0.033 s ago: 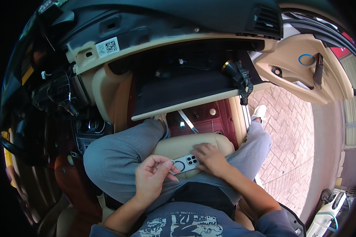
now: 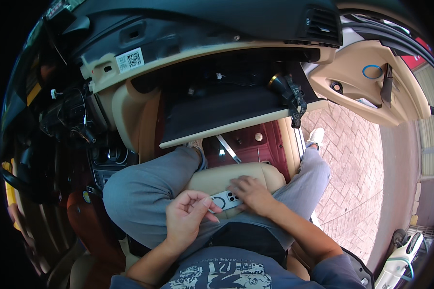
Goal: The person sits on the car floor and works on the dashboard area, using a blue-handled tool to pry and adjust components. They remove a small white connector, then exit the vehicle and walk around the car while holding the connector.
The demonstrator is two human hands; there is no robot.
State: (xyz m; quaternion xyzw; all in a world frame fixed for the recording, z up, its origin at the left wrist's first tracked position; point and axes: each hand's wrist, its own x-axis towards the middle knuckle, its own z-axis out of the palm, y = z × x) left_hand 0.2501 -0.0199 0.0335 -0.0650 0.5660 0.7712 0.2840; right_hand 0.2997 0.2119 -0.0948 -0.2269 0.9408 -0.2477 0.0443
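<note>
A pale phone (image 2: 225, 199) with round camera lenses lies face down on the beige seat cushion (image 2: 212, 179), between my thighs in grey trousers. My left hand (image 2: 188, 217) has its fingers curled and pinches the phone's near left end. My right hand (image 2: 253, 193) lies palm down over the phone's right end, fingers spread onto the cushion. Both forearms come in from the lower edge.
The open glovebox lid (image 2: 236, 118) hangs just above my knees, with a black cable connector (image 2: 294, 98) dangling at its right. The stripped centre console with loose wiring (image 2: 74, 118) is on the left. The open car door (image 2: 371, 86) and brick paving (image 2: 352, 168) are on the right.
</note>
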